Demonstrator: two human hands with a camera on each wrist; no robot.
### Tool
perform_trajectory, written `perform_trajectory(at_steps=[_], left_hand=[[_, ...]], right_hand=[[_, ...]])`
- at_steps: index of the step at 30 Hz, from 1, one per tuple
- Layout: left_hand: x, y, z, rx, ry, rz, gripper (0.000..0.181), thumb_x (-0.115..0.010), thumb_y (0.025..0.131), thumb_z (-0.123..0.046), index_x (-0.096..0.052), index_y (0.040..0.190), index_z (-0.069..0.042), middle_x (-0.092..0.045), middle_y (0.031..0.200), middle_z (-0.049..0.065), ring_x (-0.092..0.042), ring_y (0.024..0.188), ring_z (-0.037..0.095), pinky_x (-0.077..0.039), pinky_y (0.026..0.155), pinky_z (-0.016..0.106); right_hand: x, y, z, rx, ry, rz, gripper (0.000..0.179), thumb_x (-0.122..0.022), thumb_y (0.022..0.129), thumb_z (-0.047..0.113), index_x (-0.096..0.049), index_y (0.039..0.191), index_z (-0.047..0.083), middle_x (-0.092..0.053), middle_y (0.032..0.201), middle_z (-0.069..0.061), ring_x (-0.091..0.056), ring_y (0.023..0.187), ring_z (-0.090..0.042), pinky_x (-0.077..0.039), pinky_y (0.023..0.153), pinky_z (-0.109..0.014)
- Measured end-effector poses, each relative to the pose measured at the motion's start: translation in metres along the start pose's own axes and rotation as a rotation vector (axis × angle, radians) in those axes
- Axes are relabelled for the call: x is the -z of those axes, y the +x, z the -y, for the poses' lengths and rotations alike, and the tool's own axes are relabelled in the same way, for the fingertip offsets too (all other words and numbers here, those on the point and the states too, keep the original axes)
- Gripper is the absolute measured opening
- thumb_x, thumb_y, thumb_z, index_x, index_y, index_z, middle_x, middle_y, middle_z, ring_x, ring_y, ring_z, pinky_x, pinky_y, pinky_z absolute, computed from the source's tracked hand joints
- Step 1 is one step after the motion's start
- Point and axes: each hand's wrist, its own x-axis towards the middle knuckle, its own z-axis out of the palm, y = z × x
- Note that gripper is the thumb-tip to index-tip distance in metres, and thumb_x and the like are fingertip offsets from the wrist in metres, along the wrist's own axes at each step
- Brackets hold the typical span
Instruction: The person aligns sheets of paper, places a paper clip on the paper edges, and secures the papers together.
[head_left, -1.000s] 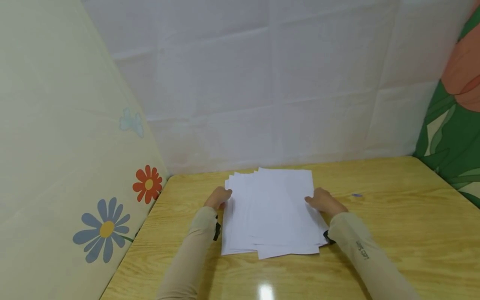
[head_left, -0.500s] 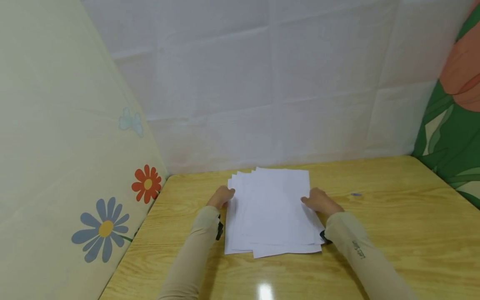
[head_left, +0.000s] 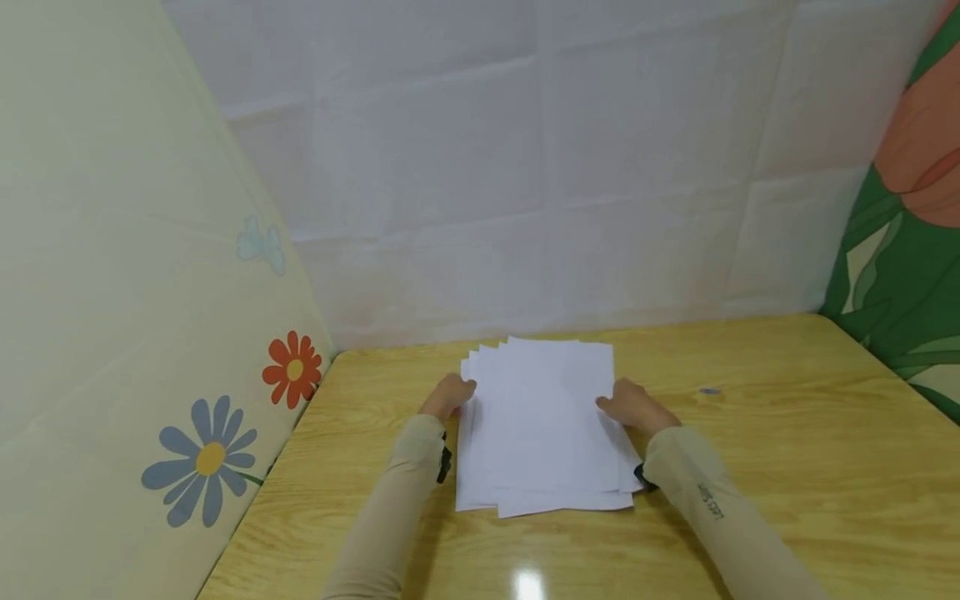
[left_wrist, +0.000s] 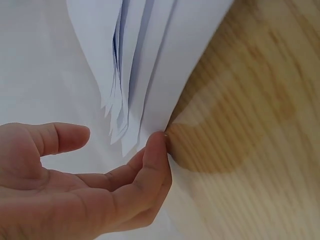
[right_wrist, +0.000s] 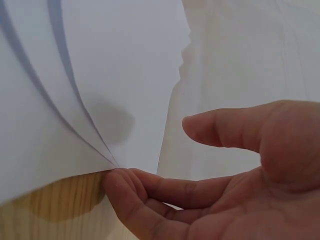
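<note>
A loose stack of white paper sheets (head_left: 551,417) lies on the table, its edges fanned and uneven. My left hand (head_left: 450,395) is at the stack's left side. In the left wrist view, bent fingertips (left_wrist: 157,142) touch the lowest sheet's edge, while the thumb stays apart from the paper. On the opposite side is my right hand (head_left: 636,405). Its fingertips (right_wrist: 117,180) press where several sheet edges meet, in the right wrist view. The right thumb (right_wrist: 210,127) is raised, with a gap between it and the fingers.
The wood-grain table (head_left: 787,450) extends well to both sides. A small bluish object (head_left: 710,391) lies to the right of the stack. White cloth (head_left: 555,167) hangs behind the table, and a flower-printed panel (head_left: 210,333) borders the left.
My left hand has shifted right and my right hand left, both slightly. The stack's outer edges have come closer together, making the spread of sheets narrower.
</note>
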Motion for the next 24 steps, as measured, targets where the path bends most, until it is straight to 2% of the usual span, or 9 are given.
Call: perform_trajectory(at_steps=[3,9,15,19,24], left_hand=[[-0.002,0.0,-0.001,0.003,0.016,0.0,0.038,-0.046,0.1,-0.024,-0.054,0.118,0.009,-0.055,0.083,0.013,-0.045,0.051,0.016,-0.037,0.047,0.027],[-0.003,-0.003,-0.005,-0.016,0.047,0.002,0.039,-0.045,0.1,-0.023,-0.055,0.118,0.01,-0.059,0.091,0.017,-0.049,0.056,0.019,-0.039,0.05,0.028],[-0.005,-0.006,-0.01,-0.009,-0.019,0.029,0.036,-0.043,0.1,-0.021,-0.052,0.119,0.009,-0.057,0.095,0.017,-0.041,0.05,0.016,-0.036,0.046,0.027],[-0.007,-0.007,-0.012,-0.01,-0.048,0.03,0.038,-0.043,0.1,-0.021,-0.051,0.122,0.009,-0.056,0.089,0.016,-0.035,0.046,0.013,-0.033,0.043,0.026],[-0.009,-0.009,-0.014,-0.026,-0.079,0.033,0.037,-0.043,0.1,-0.021,-0.05,0.121,0.008,-0.047,0.079,0.009,-0.034,0.049,0.013,-0.034,0.047,0.026]], right_hand=[[-0.002,0.0,-0.001,0.0,0.0,0.001,0.039,-0.051,0.095,0.014,-0.048,0.102,-0.023,-0.05,0.079,-0.019,-0.051,0.073,-0.029,-0.047,0.068,-0.039],[-0.004,0.002,-0.001,0.005,0.003,0.003,0.041,-0.051,0.095,0.016,-0.047,0.105,-0.024,-0.051,0.083,-0.021,-0.05,0.075,-0.029,-0.047,0.069,-0.041],[-0.003,0.001,0.0,0.02,0.02,0.012,0.044,-0.052,0.095,0.016,-0.046,0.108,-0.026,-0.054,0.089,-0.025,-0.051,0.078,-0.031,-0.047,0.073,-0.043],[-0.003,0.0,0.002,0.027,0.019,0.019,0.051,-0.052,0.095,0.016,-0.041,0.117,-0.029,-0.053,0.108,-0.038,-0.052,0.091,-0.037,-0.047,0.084,-0.049],[-0.001,-0.003,0.005,0.035,0.018,0.025,0.053,-0.051,0.096,0.015,-0.038,0.12,-0.03,-0.046,0.12,-0.045,-0.052,0.099,-0.04,-0.045,0.091,-0.053]])
